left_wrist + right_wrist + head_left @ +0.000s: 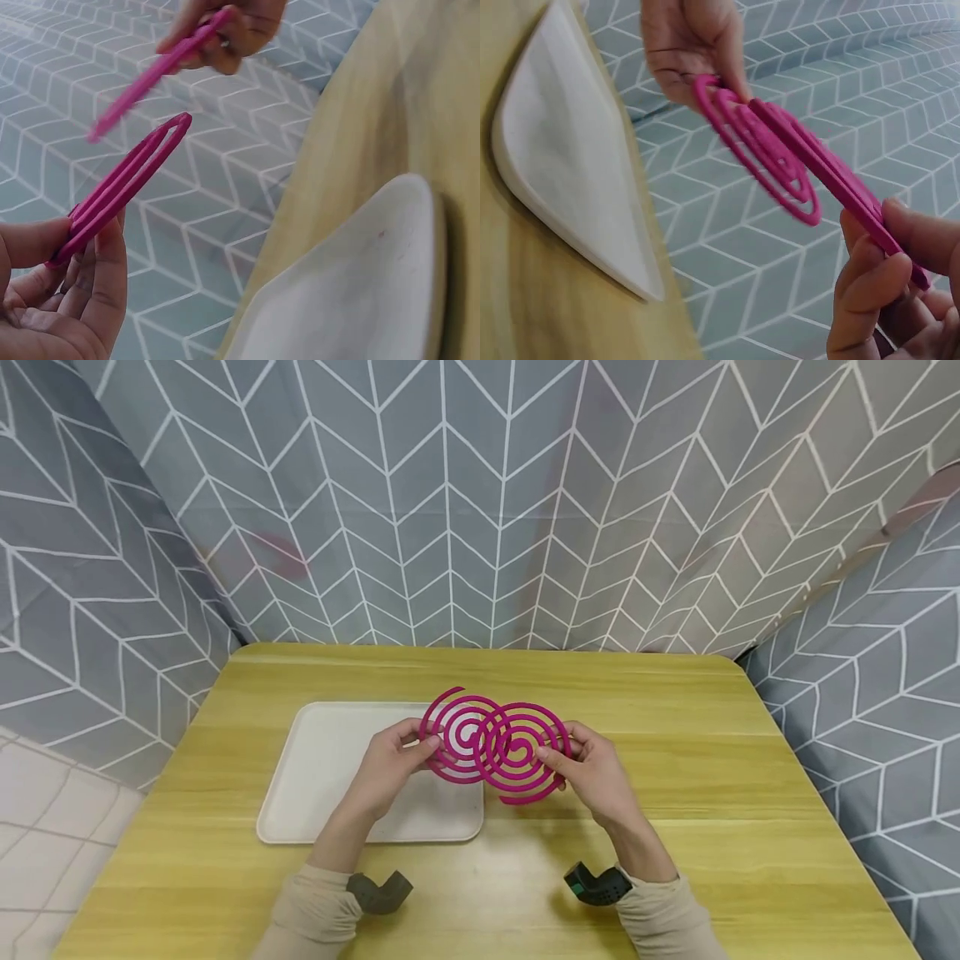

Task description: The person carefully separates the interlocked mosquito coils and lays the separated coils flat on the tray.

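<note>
Two magenta spiral mosquito coils are held up over the table, overlapping in the head view. My left hand [384, 770] pinches the left coil [469, 737] at its outer edge, thumb on the near face. The right coil [519, 748] is pinched at its right side by my right hand [597, 772], and it lies in front of the other from the head view. Seen from the left wrist, the left hand's coil [124, 191] and the right hand's coil [146, 82] stand apart, nearly edge-on. In the right wrist view, the coil in the right hand [829, 172] partly covers the other coil [727, 124].
A white rectangular tray [322, 760] lies on the wooden table [705, 827], below and left of the coils. A grey patterned curtain [480, 527] hangs behind the table. Dark wrist-worn devices [381, 893] show at both sleeves.
</note>
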### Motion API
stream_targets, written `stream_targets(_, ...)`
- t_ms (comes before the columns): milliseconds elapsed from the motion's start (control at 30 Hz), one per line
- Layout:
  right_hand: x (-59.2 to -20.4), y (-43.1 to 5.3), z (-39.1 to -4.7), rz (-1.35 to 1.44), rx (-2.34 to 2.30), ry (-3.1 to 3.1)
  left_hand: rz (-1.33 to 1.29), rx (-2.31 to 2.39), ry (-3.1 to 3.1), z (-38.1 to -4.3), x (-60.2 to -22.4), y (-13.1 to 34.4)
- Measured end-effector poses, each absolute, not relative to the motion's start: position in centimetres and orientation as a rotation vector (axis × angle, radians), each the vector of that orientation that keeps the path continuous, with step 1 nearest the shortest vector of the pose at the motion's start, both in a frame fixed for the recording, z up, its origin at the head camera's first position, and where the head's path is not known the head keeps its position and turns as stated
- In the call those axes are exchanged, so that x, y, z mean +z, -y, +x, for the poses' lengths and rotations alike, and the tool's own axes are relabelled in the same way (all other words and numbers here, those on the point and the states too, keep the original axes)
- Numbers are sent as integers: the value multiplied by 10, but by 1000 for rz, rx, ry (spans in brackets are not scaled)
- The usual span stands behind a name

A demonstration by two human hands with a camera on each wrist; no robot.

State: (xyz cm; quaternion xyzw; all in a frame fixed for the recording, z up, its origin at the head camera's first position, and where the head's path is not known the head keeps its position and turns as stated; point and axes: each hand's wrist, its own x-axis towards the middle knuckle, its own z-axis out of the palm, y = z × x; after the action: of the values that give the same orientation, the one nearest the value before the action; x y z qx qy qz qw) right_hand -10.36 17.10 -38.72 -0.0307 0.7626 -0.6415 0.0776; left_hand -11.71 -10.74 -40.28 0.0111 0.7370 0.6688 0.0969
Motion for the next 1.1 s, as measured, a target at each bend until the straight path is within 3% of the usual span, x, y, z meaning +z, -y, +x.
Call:
stream_targets(267,-403,-147,-113,49,-1947,-2067,-115,1894,-2338,-112,-402,147)
stream_targets(600,-423,-105,-122,11,-1857,-1913,-394,1687,-2531,-97,-408,212)
stream_targets(1100,-434,-84,-126,83,-1869,-1913,-428,1076,-2860,-83,-423,232)
